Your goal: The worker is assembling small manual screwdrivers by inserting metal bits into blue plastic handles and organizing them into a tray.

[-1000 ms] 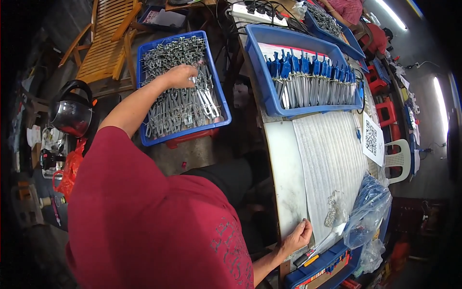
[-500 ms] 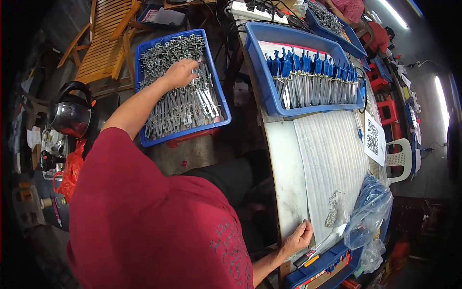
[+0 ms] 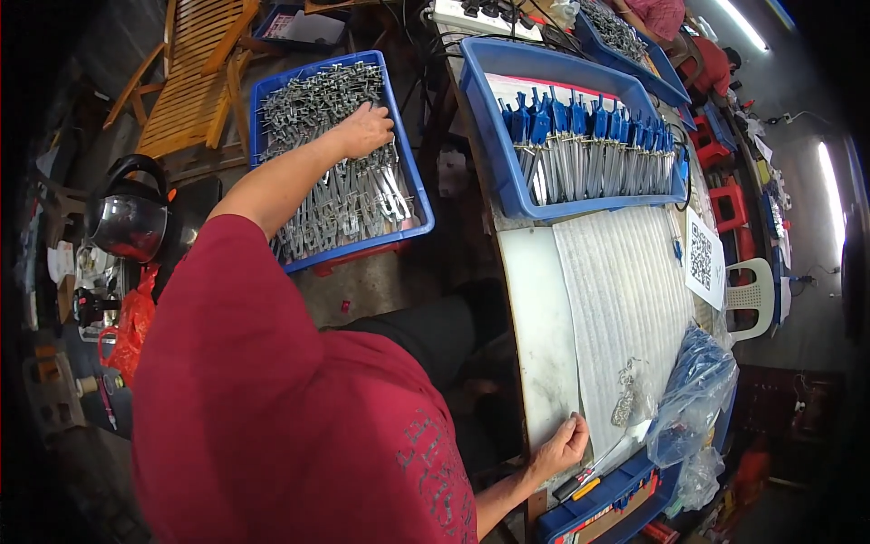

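My left hand (image 3: 362, 130) reaches far out into a blue tray (image 3: 419, 201) heaped with grey metal parts (image 3: 349, 195). Its fingers curl down among the parts at the tray's far middle, and I cannot see whether they grip any. My right hand (image 3: 562, 446) rests with bent fingers on the near edge of the white worktable, at the corner of a white ribbed mat (image 3: 625, 299). Nothing shows in that hand. A small heap of metal bits (image 3: 625, 403) lies on the mat just beyond it.
A second blue tray (image 3: 489, 136) on the table holds a row of blue-handled tools (image 3: 589, 145). A crumpled plastic bag (image 3: 698, 390) and a blue box (image 3: 607, 503) sit right of my right hand. A wooden chair (image 3: 190, 82) and a dark helmet (image 3: 131, 218) stand to the left.
My left hand has shifted a little farther back over the metal parts in the tray. My right hand has stayed at the table edge.
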The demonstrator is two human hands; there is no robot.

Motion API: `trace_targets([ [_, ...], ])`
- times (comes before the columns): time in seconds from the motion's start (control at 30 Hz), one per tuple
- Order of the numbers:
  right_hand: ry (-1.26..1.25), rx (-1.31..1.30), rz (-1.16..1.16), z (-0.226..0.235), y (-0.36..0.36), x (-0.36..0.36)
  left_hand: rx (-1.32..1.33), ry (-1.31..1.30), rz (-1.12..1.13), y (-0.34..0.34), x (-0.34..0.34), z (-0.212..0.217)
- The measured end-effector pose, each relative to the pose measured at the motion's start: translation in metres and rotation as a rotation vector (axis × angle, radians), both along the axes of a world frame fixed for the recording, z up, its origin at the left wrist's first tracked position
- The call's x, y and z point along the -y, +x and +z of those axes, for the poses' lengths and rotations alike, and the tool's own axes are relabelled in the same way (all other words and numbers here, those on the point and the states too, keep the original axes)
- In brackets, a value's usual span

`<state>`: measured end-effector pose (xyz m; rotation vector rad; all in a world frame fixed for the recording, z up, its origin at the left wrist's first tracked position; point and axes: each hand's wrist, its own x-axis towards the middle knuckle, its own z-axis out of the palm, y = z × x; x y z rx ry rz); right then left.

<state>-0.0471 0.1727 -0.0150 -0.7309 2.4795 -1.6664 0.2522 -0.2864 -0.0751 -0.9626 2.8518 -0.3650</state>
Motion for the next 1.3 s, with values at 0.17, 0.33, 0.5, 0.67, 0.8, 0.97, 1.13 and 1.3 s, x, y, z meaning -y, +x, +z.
trace_targets([
  [0.17, 0.002, -0.020, 0.006, -0.004, -0.003, -0.002, 0.084, -0.179, -0.179, 0.000, 0.005, -0.007],
  [0.33, -0.006, -0.044, 0.005, -0.003, -0.001, -0.001, 0.016, -0.225, -0.240, 0.006, 0.010, -0.009],
  [0.5, 0.016, -0.041, 0.009, -0.004, -0.002, -0.001, -0.241, -0.290, -0.246, 0.020, 0.009, -0.012],
  [0.67, -0.003, -0.044, 0.032, -0.007, -0.006, -0.006, -0.610, -0.229, -0.130, 0.020, -0.009, 0.016],
  [0.8, -0.006, -0.029, 0.029, -0.006, -0.008, -0.005, -0.809, -0.184, -0.102, 0.015, -0.026, 0.040],
  [0.97, 0.005, 0.018, 0.024, 0.001, -0.004, -0.003, -1.036, -0.001, -0.214, -0.009, -0.065, 0.090],
  [1.13, 0.027, -0.049, 0.068, 0.016, 0.009, 0.010, -1.203, 0.622, -0.203, -0.045, -0.117, 0.128],
  [1.3, 0.020, -0.094, 0.302, 0.030, 0.028, 0.037, -1.280, 1.515, -0.166, -0.087, -0.170, 0.137],
])
